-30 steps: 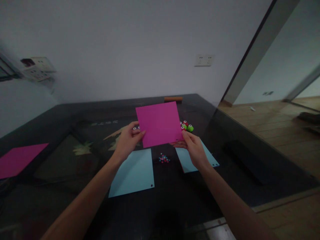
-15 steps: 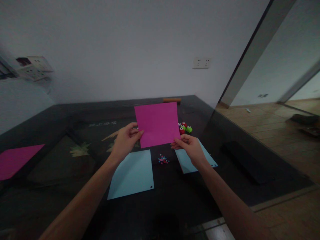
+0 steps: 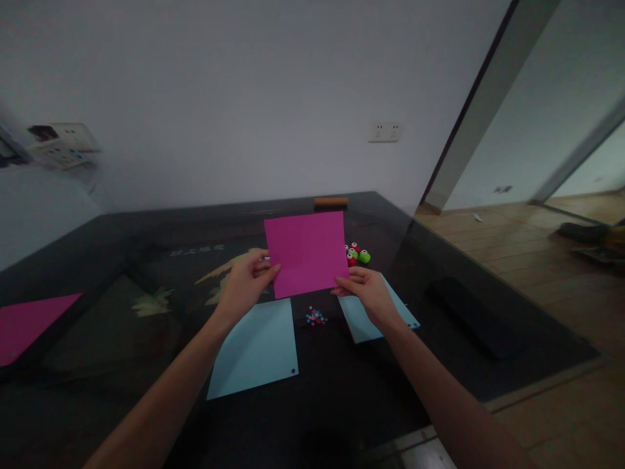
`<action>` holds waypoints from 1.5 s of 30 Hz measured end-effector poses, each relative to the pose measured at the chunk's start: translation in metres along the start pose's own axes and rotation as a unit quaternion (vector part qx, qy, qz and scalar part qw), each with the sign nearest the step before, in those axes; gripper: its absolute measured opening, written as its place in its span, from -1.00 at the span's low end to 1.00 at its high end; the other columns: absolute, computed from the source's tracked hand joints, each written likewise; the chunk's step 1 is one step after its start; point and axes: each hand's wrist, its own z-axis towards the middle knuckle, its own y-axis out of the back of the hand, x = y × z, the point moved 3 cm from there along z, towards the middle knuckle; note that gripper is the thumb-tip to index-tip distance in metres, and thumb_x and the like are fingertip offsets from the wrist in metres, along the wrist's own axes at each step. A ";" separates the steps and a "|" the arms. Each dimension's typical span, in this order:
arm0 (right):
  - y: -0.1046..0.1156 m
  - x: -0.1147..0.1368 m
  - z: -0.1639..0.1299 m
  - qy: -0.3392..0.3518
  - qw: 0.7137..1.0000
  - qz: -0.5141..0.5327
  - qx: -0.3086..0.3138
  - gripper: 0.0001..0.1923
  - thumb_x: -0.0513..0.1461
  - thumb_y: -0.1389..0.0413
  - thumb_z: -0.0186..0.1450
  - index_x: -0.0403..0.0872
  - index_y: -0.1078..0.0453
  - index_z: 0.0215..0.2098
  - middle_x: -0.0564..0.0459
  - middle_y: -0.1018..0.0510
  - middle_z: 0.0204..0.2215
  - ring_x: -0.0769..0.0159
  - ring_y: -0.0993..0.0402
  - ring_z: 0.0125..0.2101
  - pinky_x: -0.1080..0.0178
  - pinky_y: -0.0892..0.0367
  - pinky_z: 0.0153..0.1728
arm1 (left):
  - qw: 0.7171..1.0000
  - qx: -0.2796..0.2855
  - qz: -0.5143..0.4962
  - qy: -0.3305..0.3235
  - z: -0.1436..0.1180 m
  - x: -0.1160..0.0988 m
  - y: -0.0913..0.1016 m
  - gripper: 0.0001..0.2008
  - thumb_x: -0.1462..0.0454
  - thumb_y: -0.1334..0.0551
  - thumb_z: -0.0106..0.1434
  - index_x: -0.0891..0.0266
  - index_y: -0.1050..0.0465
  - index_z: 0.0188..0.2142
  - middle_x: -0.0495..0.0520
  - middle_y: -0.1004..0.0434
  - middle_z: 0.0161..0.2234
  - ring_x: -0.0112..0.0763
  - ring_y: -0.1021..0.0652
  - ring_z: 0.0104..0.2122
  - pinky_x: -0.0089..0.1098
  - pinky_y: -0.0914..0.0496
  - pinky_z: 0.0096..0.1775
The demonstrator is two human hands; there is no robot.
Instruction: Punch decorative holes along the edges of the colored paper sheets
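Note:
A sheet of pink paper point(image 3: 307, 254) is held up above the dark table, facing me. My left hand point(image 3: 249, 277) pinches its lower left edge, thumb in front and fingers behind. The lower right corner is gripped by my right hand point(image 3: 364, 290) in the same way. Beneath my left hand lies a light blue sheet point(image 3: 256, 352) with a small dark mark at one corner. Another light blue sheet point(image 3: 364, 319) is partly covered by my right hand and forearm. Between these two sheets sits a small pile of pink, blue and white beads point(image 3: 316, 317).
Several red and green toys with eye-like spots point(image 3: 359, 253) stand behind my right hand. A brown roll point(image 3: 331, 203) lies at the table's far edge. Another pink sheet point(image 3: 34, 326) is at the far left, a long black object point(image 3: 473, 319) at the right. A wall rises behind.
The view has shifted slightly, so the table and wall sit a little lower and further left. Both hands still hold the pink paper, which looks nearly unchanged in pose.

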 end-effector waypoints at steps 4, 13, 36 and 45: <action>0.001 0.000 0.003 0.000 1.000 -0.004 0.022 -0.64 -0.15 -0.29 -0.02 -0.14 -0.43 -0.28 -0.04 -0.59 -0.47 0.24 -0.54 -0.46 0.19 -0.43 -0.39 | 1.000 -0.002 0.003 0.003 0.000 0.000 0.001 -0.78 0.26 -0.27 0.04 0.21 -0.41 -0.28 -0.02 -0.54 -0.45 -0.42 -0.55 -0.44 -0.45 -0.48 -0.38; 0.017 0.001 0.008 0.072 0.991 0.030 -0.107 -0.68 -0.15 -0.30 -0.07 -0.10 -0.42 -0.36 0.11 -0.51 -0.51 0.39 -0.43 -0.49 0.30 -0.36 -0.40 | 0.997 0.061 0.011 0.037 -0.005 0.000 -0.011 -0.86 0.27 -0.26 0.02 0.23 -0.44 -0.37 0.01 -0.55 -0.50 -0.37 -0.55 -0.48 -0.40 -0.47 -0.43; 0.108 0.020 0.002 0.024 0.991 -0.117 -0.063 -0.69 -0.21 -0.26 -0.08 -0.14 -0.46 -0.34 0.10 -0.50 -0.53 0.46 -0.32 -0.59 0.38 -0.18 -0.57 | 0.998 0.020 0.055 -0.019 -0.005 -0.002 -0.097 -0.93 0.29 -0.21 0.10 0.23 -0.33 -0.44 -0.06 -0.42 -0.54 -0.47 -0.49 -0.54 -0.47 -0.40 -0.47; 0.143 0.005 0.004 -0.043 0.975 -0.214 -0.047 -0.80 -0.24 -0.24 -0.08 -0.18 -0.46 -0.46 0.15 -0.40 -0.70 0.50 -0.20 -0.69 0.39 -0.06 -0.67 | 0.983 0.129 0.119 0.062 -0.007 0.030 -0.134 -0.92 0.36 -0.15 0.13 0.25 -0.37 -0.49 -0.09 -0.41 -0.67 -0.50 -0.46 -0.69 -0.52 -0.35 -0.61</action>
